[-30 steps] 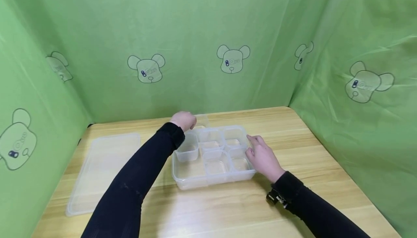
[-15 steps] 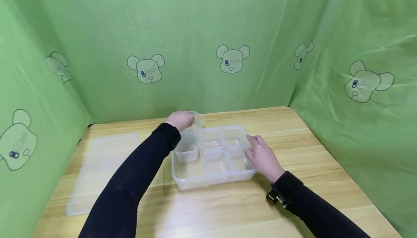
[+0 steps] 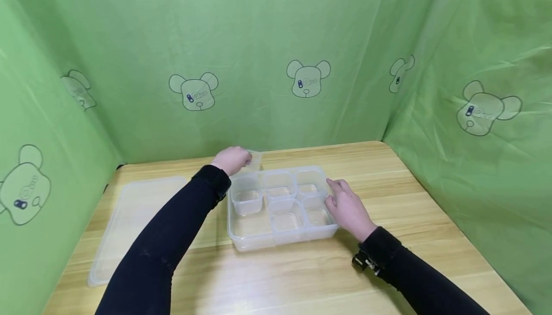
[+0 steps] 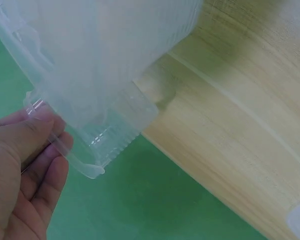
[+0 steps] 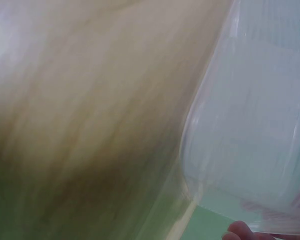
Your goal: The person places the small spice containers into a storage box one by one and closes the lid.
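Along the near side of the wooden table (image 3: 297, 281), two black sleeves (image 3: 148, 257) reach forward, with a small dark device (image 3: 360, 261) under the right cuff. Just past that cuff, the right hand (image 3: 348, 209) lies against the side of a wide clear tray (image 3: 258, 244), forefinger stretched out and touching the edge; I can't tell whether its other fingers curl round the wall or simply rest there. Leftward from its thumb, inside the tray, stand a front right cup (image 3: 318, 214) and a front middle cup (image 3: 286, 216). Well out on the left sleeve's other side, a flat frosted sheet (image 3: 133, 228) (it looks like a lid to me) lies on the wood. Behind the front pair, ahead and to the left of the right hand's fingertips, come a back right cup (image 3: 311, 185), a back middle cup (image 3: 279, 185) and a back left cup (image 3: 247, 200), the last nearest the left hand (image 3: 233, 159). That hand is beyond the tray's far left corner, thumb and fingers pinching the rim of a loose clear cup (image 3: 256, 160), which sits just to the right of its knuckles, well away from the right hand. Past both hands rises a green curtain (image 3: 254, 41) printed with bear heads.
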Demonstrator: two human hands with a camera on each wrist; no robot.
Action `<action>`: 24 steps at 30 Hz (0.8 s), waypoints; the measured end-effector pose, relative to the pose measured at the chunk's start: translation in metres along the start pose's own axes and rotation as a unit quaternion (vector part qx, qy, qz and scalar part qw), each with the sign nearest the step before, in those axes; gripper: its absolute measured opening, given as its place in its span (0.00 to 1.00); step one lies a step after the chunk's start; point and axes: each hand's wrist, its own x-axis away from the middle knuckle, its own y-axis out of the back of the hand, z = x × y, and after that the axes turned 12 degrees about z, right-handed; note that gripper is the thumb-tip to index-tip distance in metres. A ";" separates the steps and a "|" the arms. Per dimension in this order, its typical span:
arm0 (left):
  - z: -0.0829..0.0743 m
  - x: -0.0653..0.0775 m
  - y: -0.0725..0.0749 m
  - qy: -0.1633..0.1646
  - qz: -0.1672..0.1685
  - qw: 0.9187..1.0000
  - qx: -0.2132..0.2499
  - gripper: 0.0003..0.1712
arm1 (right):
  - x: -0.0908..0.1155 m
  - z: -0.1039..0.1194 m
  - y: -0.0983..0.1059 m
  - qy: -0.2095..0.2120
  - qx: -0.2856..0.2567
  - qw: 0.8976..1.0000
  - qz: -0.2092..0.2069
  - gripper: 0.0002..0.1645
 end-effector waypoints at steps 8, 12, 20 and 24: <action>0.005 0.014 0.006 0.042 0.010 0.999 -0.002 0.18 | 0.000 0.002 -0.001 -0.005 -0.009 1.000 0.010 0.31; 0.002 0.025 0.013 0.051 0.006 0.999 -0.016 0.14 | 0.000 0.002 -0.002 -0.005 -0.011 1.000 0.011 0.32; -0.006 0.038 0.031 0.047 -0.043 0.997 -0.037 0.06 | 0.000 0.000 0.000 -0.006 -0.012 1.000 0.009 0.31; -0.013 0.042 0.038 0.045 -0.063 0.996 -0.043 0.08 | 0.000 0.000 0.001 -0.010 -0.013 1.000 0.014 0.32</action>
